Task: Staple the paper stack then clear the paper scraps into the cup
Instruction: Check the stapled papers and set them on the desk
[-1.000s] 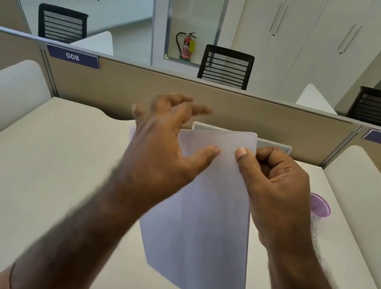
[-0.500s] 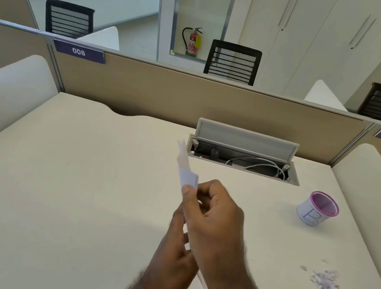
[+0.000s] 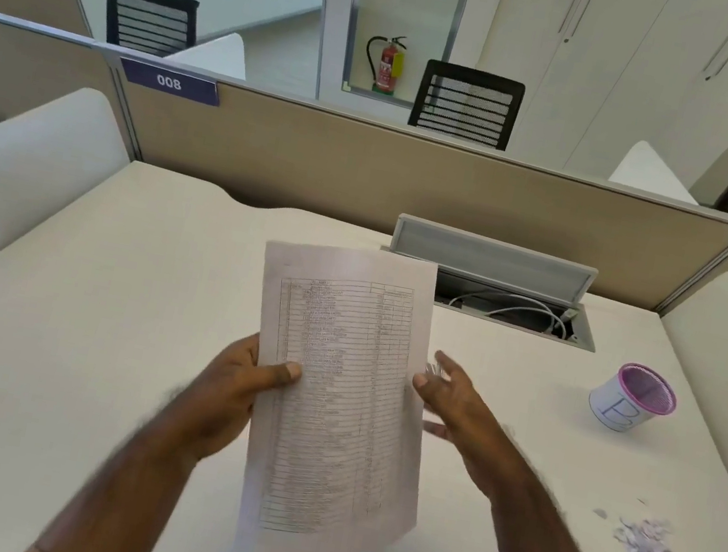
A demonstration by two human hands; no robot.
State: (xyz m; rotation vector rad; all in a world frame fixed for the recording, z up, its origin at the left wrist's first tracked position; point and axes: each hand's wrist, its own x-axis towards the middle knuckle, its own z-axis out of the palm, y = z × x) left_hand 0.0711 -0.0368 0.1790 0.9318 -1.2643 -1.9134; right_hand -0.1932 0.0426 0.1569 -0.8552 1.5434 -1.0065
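**Q:** What is in your hands over the bench (image 3: 44, 365)?

**A:** The paper stack (image 3: 336, 392), a printed table of ruled rows, held upright and facing me. My left hand (image 3: 246, 381) carries it: thumb pressed on the front near the left edge, fingers hidden behind the sheets. That grip is closed on the paper, and I judge the mid-edge hold is what lets the pages hang flat enough to check.

**Q:** And the right?

**A:** My right hand (image 3: 451, 403) sits just beside the stack's right edge, fingers spread and blurred. Something small and pale shows at the fingertips, but I cannot tell what it is, nor whether that hand touches the paper. It grips nothing I can be sure of.

**Q:** Is the stack stapled?

**A:** I cannot tell; no staple is visible, and no stapler is in view.

**Q:** Where is the rest of the job?

**A:** The paper scraps (image 3: 644, 549) lie in a loose heap on the bench to my right, near the edge. The purple mesh cup (image 3: 632, 396), wrapped in a paper label with a handwritten letter, stands farther back, well apart from them and in front of the open cable tray (image 3: 518, 303). Its mouth faces up, ready to take the scraps; none have been cleared yet.
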